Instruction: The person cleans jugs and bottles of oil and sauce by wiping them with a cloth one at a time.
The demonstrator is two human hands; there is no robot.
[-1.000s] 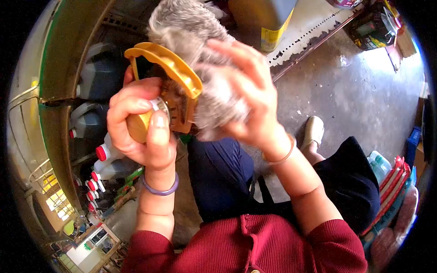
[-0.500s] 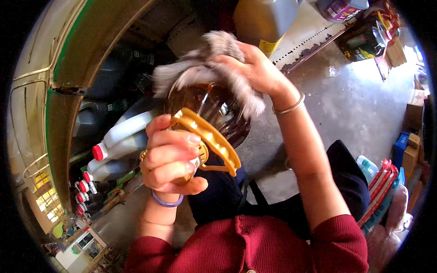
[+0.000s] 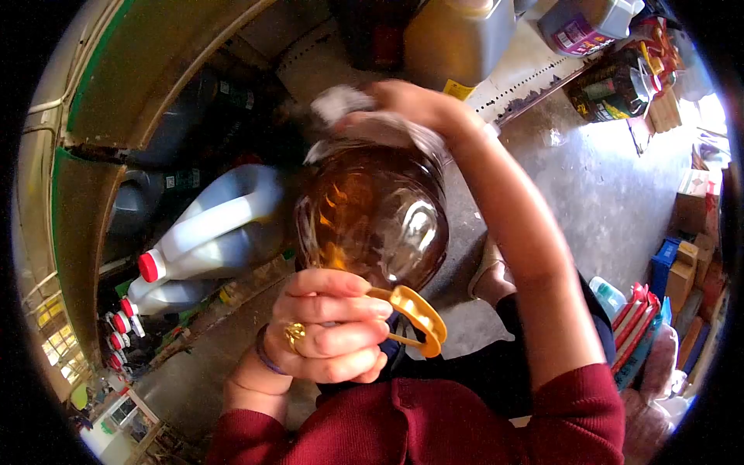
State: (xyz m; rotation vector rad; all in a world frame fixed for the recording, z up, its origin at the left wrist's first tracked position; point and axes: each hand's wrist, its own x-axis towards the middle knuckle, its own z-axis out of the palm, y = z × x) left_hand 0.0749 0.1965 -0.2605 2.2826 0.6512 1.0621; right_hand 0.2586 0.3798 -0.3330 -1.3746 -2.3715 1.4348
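Note:
A large clear bottle of brown liquid (image 3: 376, 213) is tilted in front of me, its neck end toward my body. My left hand (image 3: 333, 325) is wrapped round the neck and cap, which the fingers hide. The yellow handle (image 3: 422, 319) sticks out to the right of those fingers. At the far end of the bottle, my right hand (image 3: 411, 108) presses a grey-white cloth (image 3: 387, 130) against its surface. The cloth is partly blurred.
White jugs with red caps (image 3: 209, 232) line the shelf at left. A large yellow-brown jug (image 3: 457, 43) and a purple-labelled jug (image 3: 585, 27) stand on the far shelf. Boxes (image 3: 682, 271) and red packets (image 3: 632, 329) lie at right.
The bottle has swung round, its neck and my left hand coming down toward my body and more of its brown side showing. My right hand and the cloth have moved over its far end.

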